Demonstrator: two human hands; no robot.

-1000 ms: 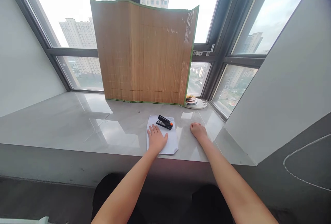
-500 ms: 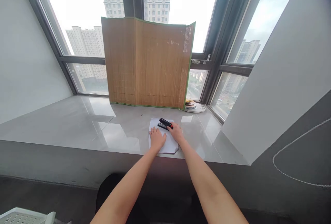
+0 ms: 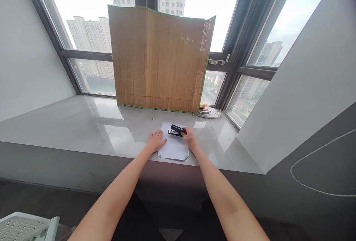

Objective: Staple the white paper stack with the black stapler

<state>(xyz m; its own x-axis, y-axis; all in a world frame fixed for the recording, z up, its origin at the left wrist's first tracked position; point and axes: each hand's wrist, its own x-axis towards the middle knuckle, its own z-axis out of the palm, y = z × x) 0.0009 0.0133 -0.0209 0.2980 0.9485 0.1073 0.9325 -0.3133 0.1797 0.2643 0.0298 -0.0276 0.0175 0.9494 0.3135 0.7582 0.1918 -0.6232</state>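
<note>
Item: 1 black stapler [image 3: 176, 130] lying on 1 white sheet of paper [image 3: 172, 148] near the front edge of the grey table [image 3: 83, 122]; right hand [image 3: 189, 138] closes its fingers on the stapler's red end, left hand [image 3: 155, 141] lies flat and open on the sheet's left edge, holding nothing. Behind: 1 bamboo mat [image 3: 160, 59] upright against the window, 1 stack of plates [image 3: 207, 111] beside it. Step judged: taking up the stapler; a firm grip with the sheet pinned seems needed.

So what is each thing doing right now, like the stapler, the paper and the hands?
Black stapler with a red end: lying on the paper, jaws look closed.
White sheet of paper: flat on the ledge, one near corner cut or folded.
Right hand: fingers on the stapler's red end.
Left hand: flat, at the paper's left edge.
Brown bamboo mat with green trim: standing upright against the window.
Glossy grey stone ledge: bearing everything.
</note>
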